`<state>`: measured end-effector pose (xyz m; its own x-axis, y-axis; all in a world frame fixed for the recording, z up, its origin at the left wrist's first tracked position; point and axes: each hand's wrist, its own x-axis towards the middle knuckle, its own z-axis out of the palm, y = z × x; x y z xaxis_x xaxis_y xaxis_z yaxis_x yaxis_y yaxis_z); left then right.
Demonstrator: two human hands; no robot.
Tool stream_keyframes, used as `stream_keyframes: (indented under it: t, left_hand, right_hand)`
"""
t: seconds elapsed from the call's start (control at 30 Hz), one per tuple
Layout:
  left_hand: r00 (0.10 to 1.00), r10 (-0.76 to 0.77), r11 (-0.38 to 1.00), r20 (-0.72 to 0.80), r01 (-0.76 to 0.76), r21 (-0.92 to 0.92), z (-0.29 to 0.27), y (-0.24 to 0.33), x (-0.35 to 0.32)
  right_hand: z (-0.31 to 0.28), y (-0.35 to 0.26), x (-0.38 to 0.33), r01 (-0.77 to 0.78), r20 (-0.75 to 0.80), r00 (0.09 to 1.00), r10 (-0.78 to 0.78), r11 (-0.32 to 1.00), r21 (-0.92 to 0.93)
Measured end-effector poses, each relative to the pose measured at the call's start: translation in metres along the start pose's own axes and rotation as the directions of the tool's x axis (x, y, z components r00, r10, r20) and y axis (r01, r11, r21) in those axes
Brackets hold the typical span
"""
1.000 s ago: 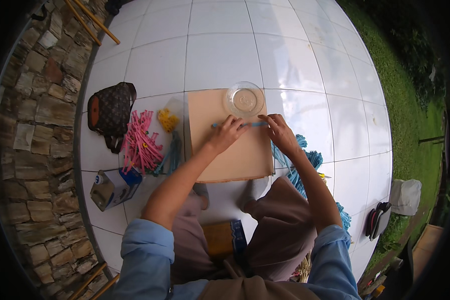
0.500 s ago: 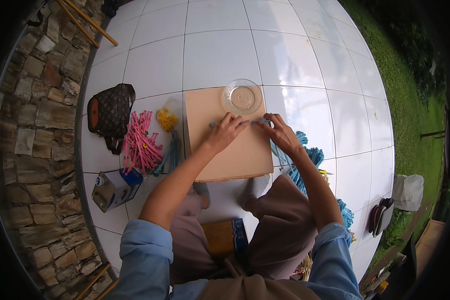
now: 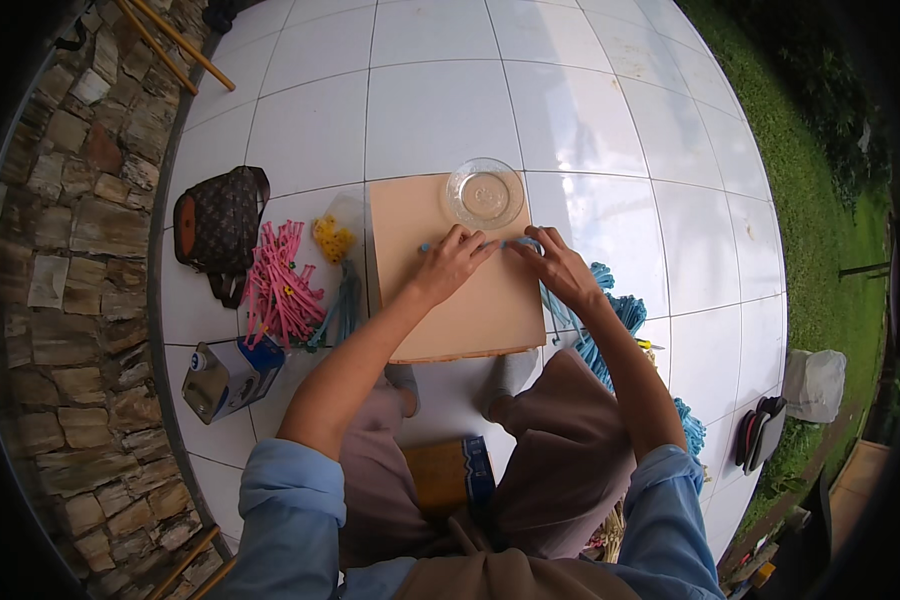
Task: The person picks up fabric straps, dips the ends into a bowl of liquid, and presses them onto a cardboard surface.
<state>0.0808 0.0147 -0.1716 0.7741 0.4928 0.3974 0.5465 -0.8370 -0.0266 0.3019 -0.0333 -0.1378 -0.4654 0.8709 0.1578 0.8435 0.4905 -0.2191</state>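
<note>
- Left hand (image 3: 452, 262): nearly closed, thumb and fingertips pinching our blue strip (image 3: 507, 243); one tip projects past the knuckles toward nine o'clock.
- Right hand (image 3: 558, 268): fingers drawn together on the three-o'clock end, which bends into a small curl; we cannot see the exact contact.
- Strip position: over the tan board (image 3: 440, 320), toward one o'clock from its centre, near the six-o'clock side of the glass plate (image 3: 483, 193).
- Caution: a loose pinch could let the curl spring open; knuckles swung toward twelve could knock the plate.
- Change: compared with one second ago, our hands are closer together and the strip's formerly straight right section is bent.
</note>
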Motion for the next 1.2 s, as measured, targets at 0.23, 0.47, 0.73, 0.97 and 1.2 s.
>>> stream_keyframes:
  t: [0.23,0.47,0.73,0.97,1.2]
  left_hand:
    - [0.999,-0.029,0.997,0.022,0.031,-0.070,0.000,0.001,0.000]
    - [0.999,-0.031,0.997,0.019,0.033,-0.069,0.000,0.001,0.001]
    - [0.999,-0.006,0.999,-0.053,0.004,-0.034,0.001,-0.002,-0.001]
    - [0.998,-0.057,0.992,0.004,0.057,-0.113,0.000,0.000,-0.001]
    - [0.997,-0.077,0.987,0.002,0.077,-0.143,-0.002,0.001,-0.001]
  right_hand:
    - [0.003,0.001,-0.001,-0.043,-0.071,0.996,0.053,0.990,0.135]
    - [0.000,0.000,0.001,-0.091,-0.091,0.989,0.115,0.968,0.235]
    - [-0.002,-0.004,0.037,-0.261,0.088,0.965,0.246,0.925,0.276]
    - [0.015,-0.004,0.047,-0.285,0.026,0.958,0.287,0.935,0.211]
    - [0.012,-0.007,0.050,-0.341,0.078,0.940,0.332,0.919,0.196]
